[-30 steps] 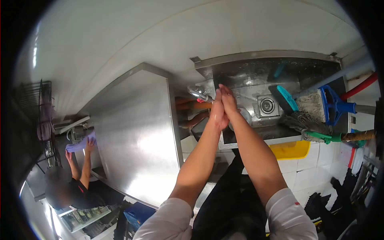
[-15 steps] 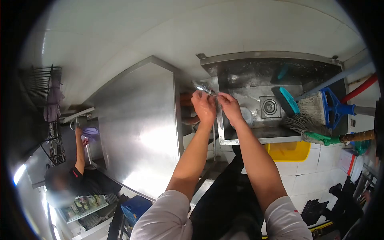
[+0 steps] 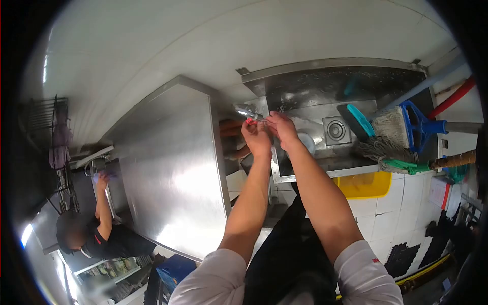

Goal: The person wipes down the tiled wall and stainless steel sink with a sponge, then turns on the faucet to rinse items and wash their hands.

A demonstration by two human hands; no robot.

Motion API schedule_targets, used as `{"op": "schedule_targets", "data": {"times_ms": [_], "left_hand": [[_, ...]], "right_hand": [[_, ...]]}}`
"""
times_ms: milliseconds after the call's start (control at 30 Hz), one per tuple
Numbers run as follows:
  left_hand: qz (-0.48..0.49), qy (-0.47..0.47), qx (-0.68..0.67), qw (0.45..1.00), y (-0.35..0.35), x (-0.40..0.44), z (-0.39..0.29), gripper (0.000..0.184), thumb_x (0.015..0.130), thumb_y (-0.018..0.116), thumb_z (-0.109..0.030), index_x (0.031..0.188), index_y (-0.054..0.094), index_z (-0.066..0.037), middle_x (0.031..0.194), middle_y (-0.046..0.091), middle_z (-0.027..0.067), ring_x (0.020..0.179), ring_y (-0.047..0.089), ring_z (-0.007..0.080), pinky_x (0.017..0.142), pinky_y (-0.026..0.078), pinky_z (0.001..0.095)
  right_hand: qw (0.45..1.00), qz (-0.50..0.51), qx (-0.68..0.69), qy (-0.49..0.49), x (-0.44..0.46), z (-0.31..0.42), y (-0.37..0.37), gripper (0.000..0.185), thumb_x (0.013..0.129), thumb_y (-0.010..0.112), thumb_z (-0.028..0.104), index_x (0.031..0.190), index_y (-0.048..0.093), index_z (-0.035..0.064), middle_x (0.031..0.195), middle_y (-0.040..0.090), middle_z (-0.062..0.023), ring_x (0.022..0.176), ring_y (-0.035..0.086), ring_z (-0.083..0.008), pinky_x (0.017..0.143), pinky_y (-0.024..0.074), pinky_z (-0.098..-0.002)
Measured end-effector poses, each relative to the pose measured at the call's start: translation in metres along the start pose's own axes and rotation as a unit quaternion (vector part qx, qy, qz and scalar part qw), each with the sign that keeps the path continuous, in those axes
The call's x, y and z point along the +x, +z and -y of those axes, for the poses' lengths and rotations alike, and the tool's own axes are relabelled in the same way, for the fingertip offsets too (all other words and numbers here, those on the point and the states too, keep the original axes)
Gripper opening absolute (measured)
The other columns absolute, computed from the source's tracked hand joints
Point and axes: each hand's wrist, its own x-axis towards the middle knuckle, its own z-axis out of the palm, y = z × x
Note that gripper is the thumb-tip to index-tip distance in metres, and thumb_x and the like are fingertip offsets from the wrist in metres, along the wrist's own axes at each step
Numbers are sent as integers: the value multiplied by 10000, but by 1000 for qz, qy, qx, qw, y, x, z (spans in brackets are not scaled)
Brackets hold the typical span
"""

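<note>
Both of my hands are close together at the left rim of a metal sink [image 3: 351,76], by a shiny metal tap [image 3: 247,112]. My left hand [image 3: 258,140] has its fingers curled just below the tap's end. A small red patch shows at its fingertips, too small to name. My right hand [image 3: 282,131] is beside it, fingers bent towards the left hand and nearly touching it. What lies between the fingers is hidden. A pale round bowl-like thing [image 3: 306,145] sits in the sink, partly behind my right wrist.
A steel table [image 3: 168,168] stands left of the sink. A teal brush [image 3: 360,121], a mop [image 3: 391,134] and a blue mop clamp [image 3: 419,124] lean into the sink. Below is a yellow tub [image 3: 363,184]. At far left a person [image 3: 109,234] holds a purple cloth [image 3: 104,177].
My view has shifted slightly. My hands remain by the tap, and red now shows at the left fingertips. The other person's hand with the purple cloth has moved.
</note>
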Motion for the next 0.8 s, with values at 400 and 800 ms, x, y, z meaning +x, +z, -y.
{"op": "schedule_targets", "data": {"times_ms": [400,800], "left_hand": [[453,-323,-483,676,29,33,-15,456,1011,429,-371,1252,517,5,1245,559,138,1172,531,266,956,485,407],[413,-305,-367,776,49,53,-7,188,941,586,-78,1097,566,25,1045,639,132,947,643,252,830,573,326]], "right_hand": [[860,-26,-350,-370,-83,60,59,533,905,598,471,1298,545,115,1224,602,-137,1109,590,-296,958,436,-386],[799,109,-515,-291,-68,110,56,337,908,584,431,1071,710,164,1096,681,-113,993,635,-331,872,480,-440]]}}
